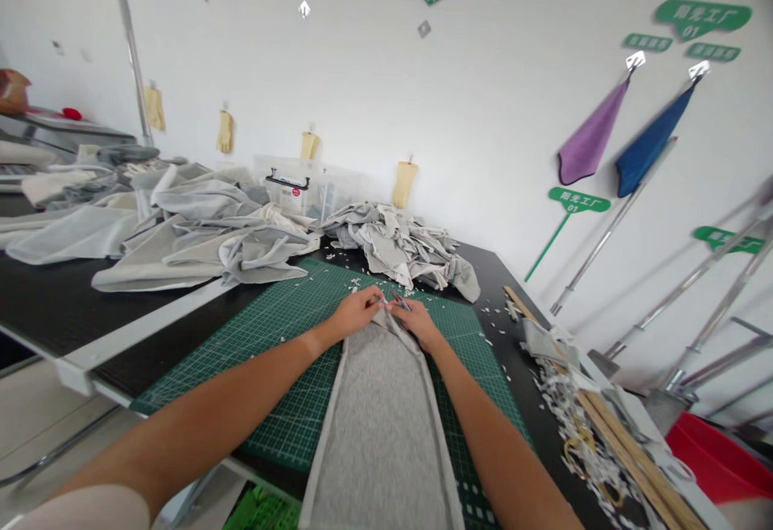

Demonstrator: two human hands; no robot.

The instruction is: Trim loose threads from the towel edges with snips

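Note:
A long strip of grey fabric with pale edges [383, 425] runs from the bottom of the view up to both hands, over a green cutting mat [241, 377]. At its far end my left hand [357, 310] is closed, pinching the fabric's edge between thumb and fingers. Close beside it, my right hand [415, 322] is closed on small snips [401, 302], whose dark tips point toward the left hand. The right thumb and fingertips also touch the fabric's end. Small white scraps are scattered on the mat just beyond my hands.
Grey cloth pieces [193, 224] are heaped at left, with another crumpled pile [398, 244] at the back. Wooden strips [622, 449], yellow-handled scissors [576, 445] and trimmings lie along the right edge. A red bin [718, 453] stands beyond; a clear box [290, 192] sits behind.

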